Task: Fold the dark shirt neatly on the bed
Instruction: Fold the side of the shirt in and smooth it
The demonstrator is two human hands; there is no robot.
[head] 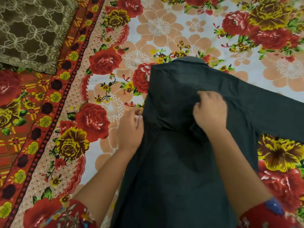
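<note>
So the dark shirt (181, 162) is lying spread out on the bed (164, 30), which is wearing a loud floral sheet with red and yellow roses. The collar (189, 60) is pointing away from the person, and one long sleeve (271, 112) is stretching out flat toward the right side. The left hand (130, 130) is sitting right at the shirt's left edge with the fingers curled in, pinching the fabric there, though it's a bit blurry. The right hand (210, 111) is lying on the middle of the shirt, fingers bent and gripping a bunch of cloth, with little creases running out from it. Both forearms are reaching in from the bottom, coming out of red patterned cuffs (65, 214). A brown cushion (32, 30) with a pale lattice pattern is lying in the top left corner, well apart from the shirt
</note>
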